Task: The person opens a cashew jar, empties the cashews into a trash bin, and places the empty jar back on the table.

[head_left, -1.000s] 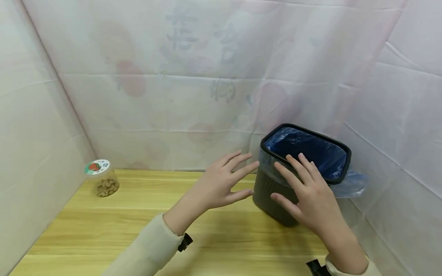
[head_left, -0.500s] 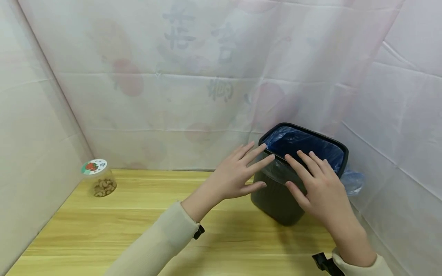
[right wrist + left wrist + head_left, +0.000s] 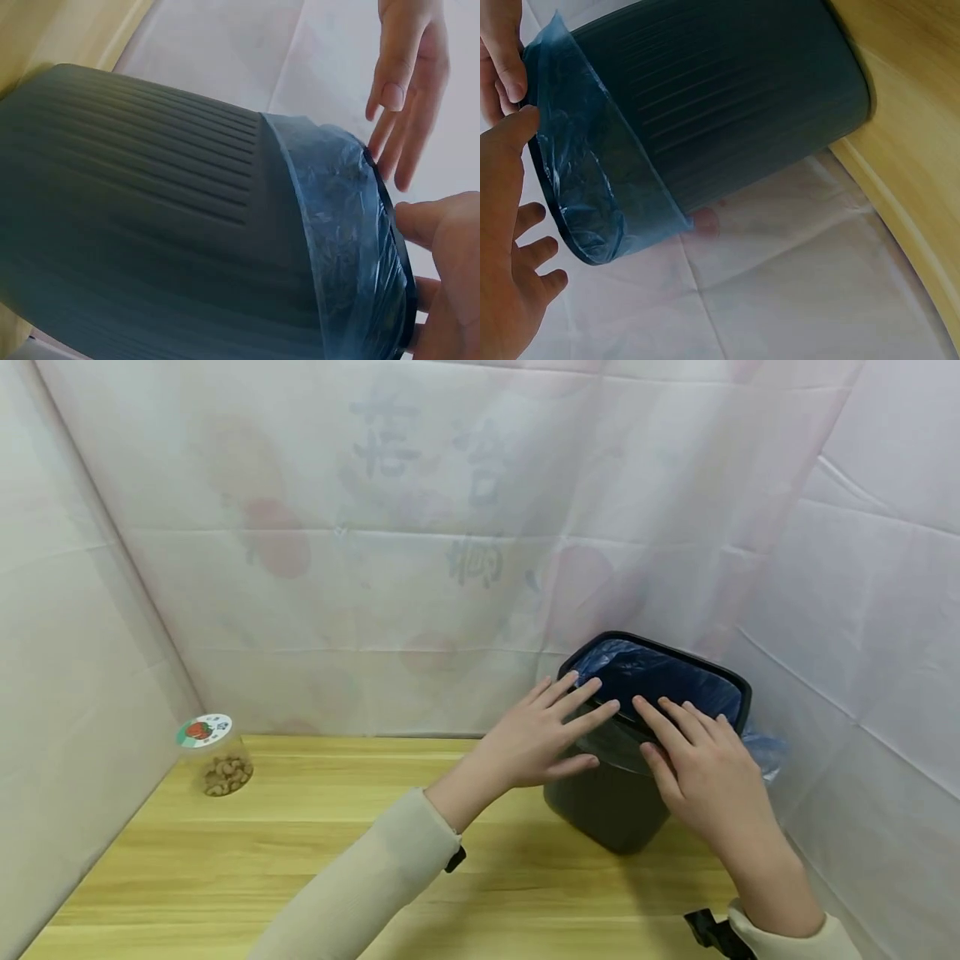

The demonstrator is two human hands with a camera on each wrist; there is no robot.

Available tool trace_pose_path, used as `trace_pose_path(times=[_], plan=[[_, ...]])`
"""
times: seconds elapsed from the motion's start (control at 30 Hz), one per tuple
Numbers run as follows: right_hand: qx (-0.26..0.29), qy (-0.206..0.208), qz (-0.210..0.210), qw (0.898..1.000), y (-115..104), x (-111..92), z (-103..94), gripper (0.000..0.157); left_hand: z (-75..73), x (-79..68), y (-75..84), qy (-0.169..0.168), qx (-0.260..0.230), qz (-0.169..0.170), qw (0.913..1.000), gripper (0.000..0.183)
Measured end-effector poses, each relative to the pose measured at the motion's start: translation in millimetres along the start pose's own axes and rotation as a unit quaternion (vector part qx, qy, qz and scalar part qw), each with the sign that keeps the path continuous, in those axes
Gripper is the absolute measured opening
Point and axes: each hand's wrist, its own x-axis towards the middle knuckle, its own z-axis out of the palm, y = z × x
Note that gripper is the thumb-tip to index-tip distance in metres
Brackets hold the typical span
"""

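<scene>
A dark grey trash bin (image 3: 611,810) stands on the table at right, lined with a blue plastic bag (image 3: 701,685) folded out over its black rim. In the head view my left hand (image 3: 536,739) hovers at the rim's left front side, fingers spread and nearly straight. My right hand (image 3: 708,768) lies over the right front part of the rim, fingers extended. The right wrist view has the thumb of that hand (image 3: 454,262) at the rim and other fingertips beyond it. Whether either hand touches the bin, I cannot tell. Neither holds anything.
A clear jar (image 3: 217,760) of cashew-like nuts with a green and white lid stands at the table's back left. Pale curtains (image 3: 375,593) enclose the wooden table (image 3: 315,827) at the back and both sides.
Both hands have moved right, the left one farther, up to the bin's rim. The view has shifted slightly. The bin and the jar stay in place.
</scene>
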Motion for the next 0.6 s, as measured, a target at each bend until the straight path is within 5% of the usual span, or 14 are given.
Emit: trace_pose_path(times=[0.23,0.6], plan=[[-0.007,0.004,0.011,1.000,3,-1,1.1,0.066,4.4,7.6,-1.8,-0.013,0.000,0.010,0.9999,0.060],[-0.019,0.006,0.024,1.000,3,-4,4.7,0.062,9.2,19.5,-9.1,0.018,-0.013,0.021,0.9995,0.056]])
